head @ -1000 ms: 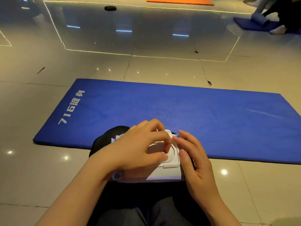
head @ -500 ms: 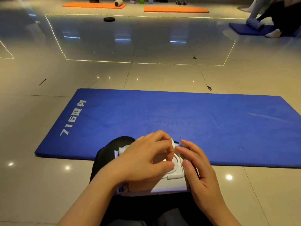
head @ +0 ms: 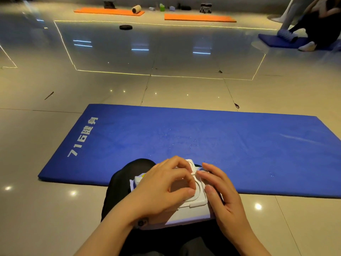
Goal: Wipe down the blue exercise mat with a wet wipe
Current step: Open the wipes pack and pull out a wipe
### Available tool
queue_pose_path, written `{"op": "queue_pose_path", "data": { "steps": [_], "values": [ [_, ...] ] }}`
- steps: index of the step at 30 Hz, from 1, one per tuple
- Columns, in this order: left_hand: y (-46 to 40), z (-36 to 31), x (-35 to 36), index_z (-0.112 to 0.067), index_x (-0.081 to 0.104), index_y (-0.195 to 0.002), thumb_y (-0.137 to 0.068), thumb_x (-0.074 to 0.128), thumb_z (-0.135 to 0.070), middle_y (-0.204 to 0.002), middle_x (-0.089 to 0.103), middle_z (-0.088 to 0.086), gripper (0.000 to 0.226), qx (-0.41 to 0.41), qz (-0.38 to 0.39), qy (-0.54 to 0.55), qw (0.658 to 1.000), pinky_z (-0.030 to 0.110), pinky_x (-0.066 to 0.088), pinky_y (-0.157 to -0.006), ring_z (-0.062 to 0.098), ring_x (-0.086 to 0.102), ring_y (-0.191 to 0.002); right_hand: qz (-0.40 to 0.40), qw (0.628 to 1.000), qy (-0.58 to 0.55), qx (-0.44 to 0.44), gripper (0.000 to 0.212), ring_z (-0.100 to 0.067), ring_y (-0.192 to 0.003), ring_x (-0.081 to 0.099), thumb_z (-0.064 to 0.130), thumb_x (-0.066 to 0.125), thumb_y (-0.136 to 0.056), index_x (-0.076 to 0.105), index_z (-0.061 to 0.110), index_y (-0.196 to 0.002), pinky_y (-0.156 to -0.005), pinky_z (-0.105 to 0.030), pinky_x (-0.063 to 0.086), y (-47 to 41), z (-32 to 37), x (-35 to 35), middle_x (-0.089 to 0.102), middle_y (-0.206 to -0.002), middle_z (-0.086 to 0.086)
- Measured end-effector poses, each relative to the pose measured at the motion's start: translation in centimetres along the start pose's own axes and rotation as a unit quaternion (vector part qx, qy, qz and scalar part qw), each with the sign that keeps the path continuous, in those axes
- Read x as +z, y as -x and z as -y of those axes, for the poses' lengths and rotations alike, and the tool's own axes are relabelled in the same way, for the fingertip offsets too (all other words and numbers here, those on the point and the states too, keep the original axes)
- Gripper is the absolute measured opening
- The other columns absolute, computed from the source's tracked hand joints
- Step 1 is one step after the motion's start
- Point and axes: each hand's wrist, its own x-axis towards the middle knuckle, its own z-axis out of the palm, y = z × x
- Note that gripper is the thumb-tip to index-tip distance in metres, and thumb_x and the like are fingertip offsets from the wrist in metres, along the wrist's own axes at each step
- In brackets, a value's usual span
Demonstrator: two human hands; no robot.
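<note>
The job has barely begun: the blue mat lies flat on the floor at twelve o'clock from the knees, unwiped. The wipe pack rests on the lap, its lid up. The left hand curls over the opening, fingers pinching there, though no wipe shows; the right hand steadies the pack at three o'clock with straight fingers.

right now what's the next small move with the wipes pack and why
Probably pull a wipe up through the opening: the pack sits on the lap with its lid flipped open, the left hand fingers at the hole, the right hand steadying it, and the blue mat unwiped.
</note>
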Motion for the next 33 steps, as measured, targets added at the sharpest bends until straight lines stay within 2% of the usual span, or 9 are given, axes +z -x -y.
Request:
{"op": "queue_pose_path", "data": {
  "steps": [5, 8, 12, 17, 20, 22, 25, 30, 33],
  "values": [
    [-1.1, 0.6, -1.2, -0.036, 0.068, -0.091, -0.083, 0.062, -0.042, -0.116, 0.044, -0.028, 0.011, 0.026, 0.051, 0.008, 0.998, 0.026, 0.039, -0.100, 0.002, 0.045, -0.119, -0.007, 1.000, -0.007, 0.006, 0.031, -0.001, -0.130, 0.046, 0.038, 0.045, -0.094, 0.062, 0.042, -0.120, -0.099, -0.009, 0.036, -0.3, -0.3, -0.1, 0.052, -0.133, 0.026],
    [-2.5, 0.3, -1.2, -0.028, 0.070, -0.091, -0.087, 0.068, -0.034, -0.115, 0.048, -0.020, 0.008, 0.024, 0.058, -0.010, 0.998, 0.027, 0.039, -0.098, 0.002, 0.045, -0.114, -0.009, 1.000, -0.011, 0.020, 0.030, 0.002, -0.129, 0.045, 0.040, 0.046, -0.093, 0.061, 0.046, -0.119, -0.099, -0.007, 0.035, -0.6, -0.4, -0.3, 0.052, -0.131, 0.031],
    [-3.5, 0.5, -1.8, -0.029, 0.067, -0.084, -0.091, 0.067, -0.029, -0.119, 0.045, -0.016, 0.006, 0.039, 0.081, -0.016, 0.996, 0.011, 0.032, -0.094, -0.008, 0.039, -0.112, -0.003, 1.000, 0.003, 0.020, 0.033, 0.006, -0.128, 0.044, 0.044, 0.043, -0.091, 0.059, 0.048, -0.120, -0.097, -0.004, 0.033, -0.8, -0.3, -0.1, 0.050, -0.130, 0.034],
    [-3.1, 1.2, -2.1, -0.025, 0.065, -0.089, -0.095, 0.060, -0.029, -0.117, 0.033, -0.021, 0.009, 0.066, 0.111, -0.034, 0.991, 0.006, 0.029, -0.090, -0.010, 0.031, -0.114, 0.003, 1.000, 0.006, 0.021, 0.034, 0.002, -0.130, 0.044, 0.046, 0.045, -0.091, 0.057, 0.046, -0.122, -0.098, -0.006, 0.034, -0.5, -0.2, -0.2, 0.051, -0.133, 0.030],
    [-2.5, 1.5, -2.2, -0.026, 0.062, -0.090, -0.097, 0.058, -0.028, -0.118, 0.032, -0.019, 0.009, 0.077, 0.098, -0.016, 0.992, 0.006, 0.029, -0.092, -0.005, 0.032, -0.114, 0.008, 1.000, 0.013, 0.022, 0.034, 0.002, -0.131, 0.044, 0.047, 0.045, -0.090, 0.057, 0.048, -0.122, -0.098, -0.006, 0.035, -0.5, 0.2, -0.2, 0.051, -0.133, 0.031],
    [-1.9, 1.8, -2.1, -0.029, 0.060, -0.090, -0.096, 0.055, -0.036, -0.116, 0.033, -0.020, 0.010, 0.085, 0.078, 0.001, 0.993, 0.010, 0.031, -0.094, -0.001, 0.034, -0.116, 0.013, 1.000, 0.012, 0.022, 0.034, 0.003, -0.131, 0.044, 0.047, 0.045, -0.090, 0.056, 0.050, -0.122, -0.099, -0.007, 0.035, -0.5, 0.4, -0.2, 0.050, -0.133, 0.032],
    [-1.1, 2.2, -1.9, -0.029, 0.061, -0.091, -0.092, 0.045, -0.048, -0.114, 0.035, -0.018, 0.025, 0.089, 0.046, 0.005, 0.995, 0.015, 0.033, -0.095, 0.007, 0.036, -0.115, 0.016, 1.000, 0.011, 0.011, 0.034, 0.000, -0.131, 0.044, 0.043, 0.046, -0.091, 0.057, 0.045, -0.123, -0.101, -0.009, 0.036, -0.5, 0.4, -0.2, 0.051, -0.134, 0.029],
    [1.3, 4.0, -3.2, -0.045, 0.054, -0.090, -0.089, 0.043, -0.048, -0.113, 0.035, -0.020, 0.012, 0.042, -0.027, 0.061, 0.997, 0.013, 0.035, -0.094, 0.011, 0.039, -0.116, 0.018, 0.999, 0.035, 0.011, 0.034, 0.001, -0.132, 0.043, 0.046, 0.044, -0.091, 0.056, 0.047, -0.122, -0.101, -0.008, 0.034, -0.6, 0.3, -0.5, 0.051, -0.134, 0.031],
    [3.1, 4.9, -2.8, -0.037, 0.059, -0.090, -0.087, 0.047, -0.049, -0.111, 0.041, -0.015, 0.017, -0.006, -0.051, 0.137, 0.989, 0.020, 0.043, -0.094, 0.013, 0.045, -0.117, 0.028, 0.997, 0.070, 0.005, 0.032, 0.004, -0.128, 0.045, 0.047, 0.045, -0.091, 0.063, 0.044, -0.116, -0.096, -0.004, 0.034, -1.0, 1.1, -0.8, 0.053, -0.131, 0.030]
  ]
}}
